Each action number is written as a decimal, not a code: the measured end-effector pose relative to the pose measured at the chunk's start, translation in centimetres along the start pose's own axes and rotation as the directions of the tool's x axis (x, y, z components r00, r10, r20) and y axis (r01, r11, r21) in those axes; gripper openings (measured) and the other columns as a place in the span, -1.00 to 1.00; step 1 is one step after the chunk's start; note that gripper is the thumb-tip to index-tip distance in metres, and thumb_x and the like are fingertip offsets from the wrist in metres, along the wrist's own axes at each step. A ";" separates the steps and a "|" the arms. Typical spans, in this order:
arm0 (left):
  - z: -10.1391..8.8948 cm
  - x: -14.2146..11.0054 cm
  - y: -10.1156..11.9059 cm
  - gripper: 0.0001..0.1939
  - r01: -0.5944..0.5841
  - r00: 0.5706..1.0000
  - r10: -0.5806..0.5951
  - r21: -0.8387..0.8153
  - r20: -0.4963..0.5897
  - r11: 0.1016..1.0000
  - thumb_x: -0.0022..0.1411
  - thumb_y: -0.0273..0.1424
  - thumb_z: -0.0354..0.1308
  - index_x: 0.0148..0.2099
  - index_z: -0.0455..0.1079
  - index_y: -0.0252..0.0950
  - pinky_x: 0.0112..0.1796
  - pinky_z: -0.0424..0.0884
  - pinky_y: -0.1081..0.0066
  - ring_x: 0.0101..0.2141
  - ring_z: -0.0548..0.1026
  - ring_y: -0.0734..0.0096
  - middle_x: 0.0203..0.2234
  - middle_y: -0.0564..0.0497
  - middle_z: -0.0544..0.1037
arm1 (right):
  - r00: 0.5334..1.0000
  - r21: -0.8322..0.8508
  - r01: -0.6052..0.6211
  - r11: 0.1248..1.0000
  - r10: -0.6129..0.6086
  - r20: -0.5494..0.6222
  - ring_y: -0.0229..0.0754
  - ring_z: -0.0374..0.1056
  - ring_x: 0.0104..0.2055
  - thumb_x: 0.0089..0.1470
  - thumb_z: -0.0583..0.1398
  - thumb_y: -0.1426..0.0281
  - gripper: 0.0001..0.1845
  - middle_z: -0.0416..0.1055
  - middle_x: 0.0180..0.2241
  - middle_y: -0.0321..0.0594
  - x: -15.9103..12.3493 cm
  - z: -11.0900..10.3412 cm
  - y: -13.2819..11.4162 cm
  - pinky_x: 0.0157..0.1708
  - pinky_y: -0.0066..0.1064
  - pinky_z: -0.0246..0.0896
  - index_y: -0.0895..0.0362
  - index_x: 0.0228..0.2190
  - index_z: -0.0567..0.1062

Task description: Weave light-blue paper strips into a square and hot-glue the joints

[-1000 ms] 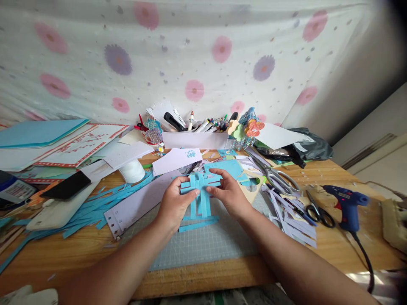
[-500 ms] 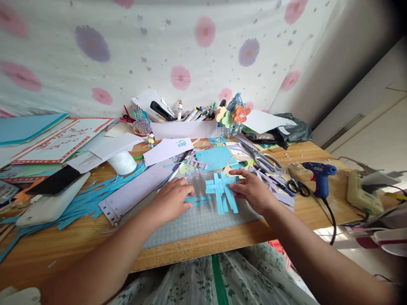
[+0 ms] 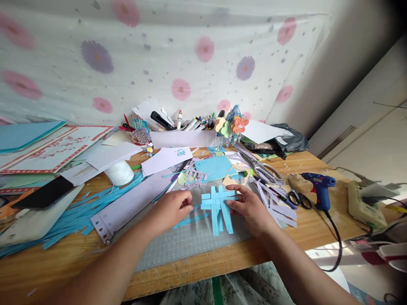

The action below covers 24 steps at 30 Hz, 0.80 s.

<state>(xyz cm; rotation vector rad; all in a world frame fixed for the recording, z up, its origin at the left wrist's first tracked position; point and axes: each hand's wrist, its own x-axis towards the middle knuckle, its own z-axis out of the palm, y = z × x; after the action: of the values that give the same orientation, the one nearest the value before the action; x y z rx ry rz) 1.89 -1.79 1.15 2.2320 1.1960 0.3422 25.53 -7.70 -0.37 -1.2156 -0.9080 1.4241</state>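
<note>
Light blue paper strips, crossed over and under in a small woven piece [image 3: 217, 204], sit above the grey cutting mat [image 3: 178, 248]. My right hand [image 3: 249, 207] grips the right side of this piece between thumb and fingers. To its left, my left hand [image 3: 173, 208] is closed, its fingers curled and the thumb close to the forefinger. Whether a strip is in it I cannot make out. Loose blue strips [image 3: 192, 220] lie on the mat just beside the left thumb.
Blue strips [image 3: 79, 212], a thread spool [image 3: 119, 173] and a phone [image 3: 43, 194] lie to the left. Large scissors [image 3: 259, 167], small black scissors [image 3: 299, 195] and a blue glue gun [image 3: 321, 188] are on the right. A pen box [image 3: 184, 139] stands at the back.
My left hand's fingers have curled in more. My right hand holds the woven piece, which has turned slightly. The view has tipped up, so everything sits lower.
</note>
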 end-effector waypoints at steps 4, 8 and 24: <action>-0.6 -0.1 0.5 -0.64 0.092 0.995 -0.091 -0.688 0.037 0.720 0.14 -0.09 0.10 -0.22 0.41 -0.29 -0.34 0.34 0.37 -0.37 0.46 0.31 -0.42 -0.02 0.51 | 0.999 -0.033 0.024 0.999 -0.023 0.048 -0.33 0.29 -0.47 -0.26 0.38 0.32 -0.41 0.37 -0.47 -0.36 1.3 2.4 -1.0 -0.44 -0.47 0.28 0.14 -0.17 0.31; -0.3 0.0 0.8 -0.62 0.158 0.964 -0.262 -0.892 0.047 0.423 -0.04 -0.16 0.31 -0.25 0.45 -0.33 -0.39 0.37 0.38 -0.41 0.49 0.32 -0.40 -0.06 0.55 | 0.993 -0.063 0.057 0.996 -0.050 0.107 -0.30 0.30 -0.46 -0.26 0.37 0.31 -0.39 0.36 -0.48 -0.36 3.0 4.8 -2.0 -0.42 -0.43 0.30 0.12 -0.14 0.31; -1.1 0.9 -0.8 -0.66 -0.090 0.808 -0.549 -0.966 -0.213 0.242 -0.14 -0.32 0.35 -0.27 0.43 -0.33 -0.47 0.42 0.39 -0.53 0.51 0.37 -0.50 0.03 0.58 | 0.734 -0.718 0.673 0.178 -0.047 0.677 -0.14 0.30 -0.16 0.01 0.24 0.49 -0.92 0.40 -0.29 -0.19 4.9 5.7 -1.2 -0.16 -0.39 0.14 0.11 -0.39 0.55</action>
<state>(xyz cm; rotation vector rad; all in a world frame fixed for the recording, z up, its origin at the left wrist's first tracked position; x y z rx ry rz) 1.31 -0.33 1.53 0.7929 1.0669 1.2494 20.32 -2.29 0.94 -1.2040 -2.5792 0.6158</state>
